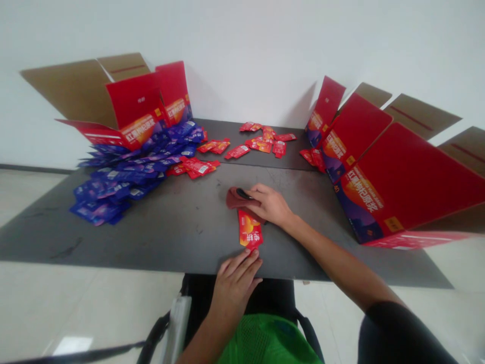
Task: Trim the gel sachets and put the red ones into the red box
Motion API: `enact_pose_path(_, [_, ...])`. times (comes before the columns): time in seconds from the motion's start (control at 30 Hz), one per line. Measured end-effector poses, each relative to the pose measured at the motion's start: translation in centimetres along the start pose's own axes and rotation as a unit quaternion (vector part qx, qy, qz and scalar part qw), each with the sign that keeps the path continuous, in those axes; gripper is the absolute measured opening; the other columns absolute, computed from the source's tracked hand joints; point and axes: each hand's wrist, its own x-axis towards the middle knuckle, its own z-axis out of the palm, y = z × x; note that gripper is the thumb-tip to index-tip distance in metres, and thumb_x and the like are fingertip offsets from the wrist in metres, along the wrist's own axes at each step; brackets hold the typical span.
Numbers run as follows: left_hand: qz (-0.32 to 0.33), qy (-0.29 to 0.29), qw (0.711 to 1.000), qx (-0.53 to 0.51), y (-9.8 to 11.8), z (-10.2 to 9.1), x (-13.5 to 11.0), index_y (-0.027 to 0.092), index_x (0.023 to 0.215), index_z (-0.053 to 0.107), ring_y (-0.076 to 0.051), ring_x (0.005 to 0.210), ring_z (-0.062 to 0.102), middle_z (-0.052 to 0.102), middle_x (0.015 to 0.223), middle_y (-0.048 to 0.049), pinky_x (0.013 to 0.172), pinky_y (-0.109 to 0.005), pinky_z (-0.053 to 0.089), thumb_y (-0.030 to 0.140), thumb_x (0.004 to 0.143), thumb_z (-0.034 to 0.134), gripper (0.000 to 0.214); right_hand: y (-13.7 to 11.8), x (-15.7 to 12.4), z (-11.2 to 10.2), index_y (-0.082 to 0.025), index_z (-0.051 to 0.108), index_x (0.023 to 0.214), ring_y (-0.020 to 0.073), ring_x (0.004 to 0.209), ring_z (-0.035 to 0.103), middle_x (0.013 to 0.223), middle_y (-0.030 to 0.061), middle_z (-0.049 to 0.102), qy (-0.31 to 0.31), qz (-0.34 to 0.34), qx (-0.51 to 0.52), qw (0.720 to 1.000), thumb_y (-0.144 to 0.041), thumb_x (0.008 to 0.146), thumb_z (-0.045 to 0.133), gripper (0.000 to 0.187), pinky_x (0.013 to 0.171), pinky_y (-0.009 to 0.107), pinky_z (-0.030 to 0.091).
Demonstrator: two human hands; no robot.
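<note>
A red sachet (250, 230) with white lettering lies flat on the grey table (204, 222) in front of me. The outstretched fingertips of my left hand (237, 278) press on its near end, close to the table's front edge. My right hand (271, 205) is closed around a folded brown cloth (235, 198), which covers the far end of the sachet. A small black object (242, 193) shows at the cloth beside my fingers; I cannot make out what it is.
Blue sachets (102, 194) are heaped at the left before an open red carton (136, 111). Loose red sachets (261, 144) lie along the back by the white wall. More open red cartons (417, 177) stand at the right. A green mesh item (269, 338) is at my lap.
</note>
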Motion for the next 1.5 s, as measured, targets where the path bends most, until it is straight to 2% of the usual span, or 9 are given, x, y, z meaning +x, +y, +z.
enact_pose_path(0.2, [0.005,-0.009,1.0,0.003,-0.2,0.2,-0.3,0.022,0.129,0.067,-0.026,0.125,0.064,0.067,0.136,-0.0054,0.096,-0.043,0.053,0.028,0.101,0.058,0.03,-4.4,-4.2,0.4,-0.029,0.067,0.13,0.0199,0.101,0.065,0.112,0.0061,0.068,-0.06,-0.07,0.04,0.995,-0.037,0.098,0.062,0.034,0.082,0.03,0.053])
enact_pose_path(0.37, [0.013,-0.003,1.0,0.001,-0.3,0.0,-0.1,0.022,0.127,0.068,-0.025,0.126,0.063,0.068,0.136,-0.0057,0.096,-0.042,0.054,0.027,0.1,0.059,0.029,-0.3,-0.6,1.7,-0.024,0.067,0.13,0.0197,0.097,0.065,0.11,0.0075,0.068,-0.06,-0.022,0.008,0.998,-0.037,0.096,0.065,0.037,0.08,0.03,0.052])
enact_pose_path(0.5, [0.007,-0.009,1.0,0.002,-0.2,0.0,0.0,0.022,0.126,0.069,-0.024,0.126,0.064,0.069,0.134,-0.006,0.095,-0.041,0.055,0.027,0.1,0.059,0.028,1.3,2.0,0.9,-0.023,0.067,0.131,0.0206,0.096,0.064,0.11,0.0085,0.068,-0.06,-0.008,-0.033,0.998,-0.034,0.096,0.065,0.036,0.079,0.03,0.051])
enact_pose_path(0.63, [0.003,-0.008,1.0,-0.005,-0.3,0.3,-0.2,0.022,0.128,0.068,-0.025,0.127,0.063,0.068,0.135,-0.0068,0.097,-0.042,0.054,0.03,0.102,0.056,0.03,-2.2,-0.6,-0.3,-0.025,0.066,0.131,0.0197,0.095,0.064,0.109,0.0072,0.068,-0.028,-0.02,0.008,0.999,-0.038,0.099,0.061,0.035,0.079,0.029,0.051])
enact_pose_path(0.8, [0.002,0.003,1.0,-0.001,-0.4,0.6,-0.4,0.023,0.128,0.067,-0.024,0.122,0.066,0.071,0.131,-0.0038,0.096,-0.041,0.053,0.032,0.103,0.054,0.03,-5.4,-4.4,0.3,-0.029,0.067,0.129,0.019,0.099,0.066,0.11,0.0045,0.069,-0.074,-0.074,0.047,0.993,-0.032,0.097,0.062,0.032,0.08,0.029,0.054])
enact_pose_path(0.97, [0.006,-0.01,1.0,-0.002,-0.4,0.5,-0.3,0.023,0.129,0.066,-0.024,0.127,0.062,0.066,0.139,-0.0019,0.097,-0.042,0.051,0.031,0.103,0.055,0.029,-0.9,-0.9,1.6,-0.025,0.067,0.13,0.02,0.095,0.066,0.108,0.0076,0.069,-0.048,-0.011,0.003,0.999,-0.037,0.096,0.065,0.036,0.08,0.03,0.053])
enact_pose_path(1.1, [0.0,-0.032,0.999,-0.009,-0.4,-0.4,0.1,0.024,0.129,0.066,-0.025,0.128,0.06,0.066,0.139,-0.0026,0.098,-0.042,0.051,0.037,0.1,0.059,0.032,1.8,1.5,0.7,-0.024,0.067,0.131,0.0216,0.095,0.065,0.107,0.0084,0.067,-0.003,0.038,-0.032,0.999,-0.036,0.098,0.062,0.035,0.08,0.032,0.054])
enact_pose_path(1.27, [-0.013,-0.038,0.999,-0.011,0.2,-2.1,1.3,0.023,0.136,0.061,-0.025,0.122,0.059,0.068,0.134,-0.0041,0.104,-0.044,0.046,0.038,0.101,0.057,0.038,1.6,-0.9,-1.0,-0.027,0.067,0.13,0.0221,0.099,0.065,0.11,0.0075,0.065,0.096,0.096,0.029,0.99,-0.037,0.1,0.058,0.033,0.084,0.033,0.055])
enact_pose_path(1.5, [-0.118,0.013,0.988,0.096,1.1,-0.7,4.8,0.02,0.133,0.061,-0.031,0.116,0.055,0.061,0.131,-0.0136,0.096,-0.05,0.046,0.038,0.1,0.056,0.037,2.7,-4.4,-1.1,-0.028,0.065,0.134,0.0216,0.098,0.065,0.109,0.0067,0.065,0.066,0.142,0.032,0.987,-0.038,0.1,0.058,0.036,0.085,0.033,0.055])
